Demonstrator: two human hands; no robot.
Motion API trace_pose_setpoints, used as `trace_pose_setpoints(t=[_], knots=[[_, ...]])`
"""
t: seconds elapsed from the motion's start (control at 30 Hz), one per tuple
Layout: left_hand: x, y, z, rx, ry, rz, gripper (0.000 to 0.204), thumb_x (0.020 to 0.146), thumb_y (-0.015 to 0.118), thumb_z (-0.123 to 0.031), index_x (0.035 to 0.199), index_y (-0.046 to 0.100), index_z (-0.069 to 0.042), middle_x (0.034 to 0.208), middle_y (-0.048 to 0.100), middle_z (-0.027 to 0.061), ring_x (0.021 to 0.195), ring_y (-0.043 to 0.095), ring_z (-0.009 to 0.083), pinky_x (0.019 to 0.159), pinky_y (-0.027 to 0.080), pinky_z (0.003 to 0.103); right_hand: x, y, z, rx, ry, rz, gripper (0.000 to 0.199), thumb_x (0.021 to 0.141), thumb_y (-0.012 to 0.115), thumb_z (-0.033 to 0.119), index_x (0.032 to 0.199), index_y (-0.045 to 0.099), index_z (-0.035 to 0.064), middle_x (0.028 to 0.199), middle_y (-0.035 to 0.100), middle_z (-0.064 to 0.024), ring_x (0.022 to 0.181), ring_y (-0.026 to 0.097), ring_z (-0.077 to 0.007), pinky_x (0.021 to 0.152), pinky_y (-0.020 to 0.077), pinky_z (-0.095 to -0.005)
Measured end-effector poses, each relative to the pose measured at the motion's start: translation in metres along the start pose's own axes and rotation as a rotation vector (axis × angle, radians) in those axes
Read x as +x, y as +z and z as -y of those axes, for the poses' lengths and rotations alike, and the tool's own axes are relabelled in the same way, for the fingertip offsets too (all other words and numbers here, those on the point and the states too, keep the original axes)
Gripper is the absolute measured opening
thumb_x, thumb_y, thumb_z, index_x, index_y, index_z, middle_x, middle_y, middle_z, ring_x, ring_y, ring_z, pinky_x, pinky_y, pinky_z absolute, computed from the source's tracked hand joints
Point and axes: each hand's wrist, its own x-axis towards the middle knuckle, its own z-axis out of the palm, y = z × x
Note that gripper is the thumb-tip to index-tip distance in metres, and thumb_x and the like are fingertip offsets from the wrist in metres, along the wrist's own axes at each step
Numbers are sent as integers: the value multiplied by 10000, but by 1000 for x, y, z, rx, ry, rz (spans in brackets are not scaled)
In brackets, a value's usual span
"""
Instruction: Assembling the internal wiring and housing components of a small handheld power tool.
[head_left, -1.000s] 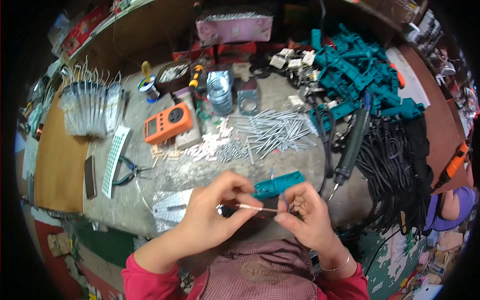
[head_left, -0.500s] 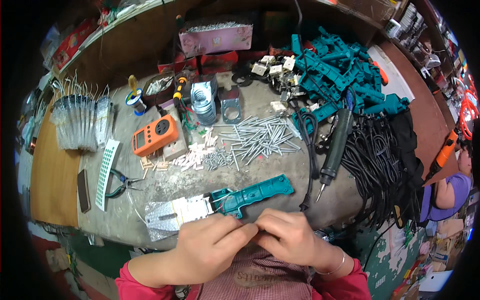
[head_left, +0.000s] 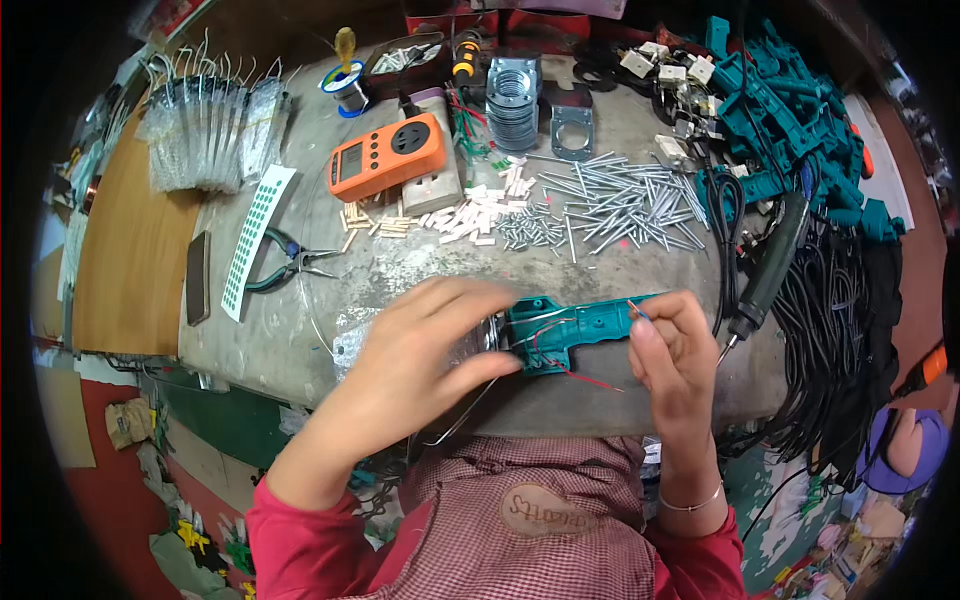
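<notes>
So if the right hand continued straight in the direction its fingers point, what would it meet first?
Probably the black soldering iron, beyond the right hand holding the teal plastic tool housing; depth is unclear.

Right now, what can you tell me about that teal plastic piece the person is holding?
The teal housing looks like one moulded plastic half of a power tool's shell, lying lengthwise across the front edge of the grey workbench. Its hollow inside faces up, with thin red and pale wires running through it and a red one trailing out below. The left hand grips its left end; the right hand pinches a wire at its right end.
</notes>
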Motion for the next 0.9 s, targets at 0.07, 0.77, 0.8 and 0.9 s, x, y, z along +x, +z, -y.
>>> trace_pose_setpoints(t=[0.07, 0.77, 0.8, 0.9], knots=[[15, 29, 0, -57, 57, -19, 538, 764, 806, -193, 1220, 591, -7, 1086, 670, 156, 1004, 631, 365, 904, 492, 411, 8, 7, -2, 49, 182, -13, 41, 971, 577, 23, 952, 541, 16, 695, 527, 26, 573, 403, -2, 511, 304, -175], [6, 51, 15, -378, -69, -125, 74, 839, 682, -34, 903, 709, -9, 775, 635, 107, 724, 609, 253, 665, 467, 347, 9, 25, -10, 48, 325, 130, 110, 929, 661, 25, 1016, 636, -35, 818, 621, -23, 654, 554, -38, 595, 461, -177], [6, 51, 14, -361, -64, -128, 74, 830, 684, -29, 897, 707, -10, 773, 632, 106, 726, 605, 255, 667, 465, 351, 9, 25, -9, 64, 304, 134, 100, 926, 666, 27, 1001, 640, -35, 798, 619, -16, 644, 547, -34, 581, 450, -176], [7, 52, 14, -342, -39, -137, 77, 812, 687, -22, 887, 703, -16, 769, 624, 102, 731, 597, 261, 672, 464, 358, 11, 25, -5, 0, 310, 134, 57, 919, 673, 23, 944, 650, -22, 733, 600, 15, 611, 517, -17, 545, 410, -172]])
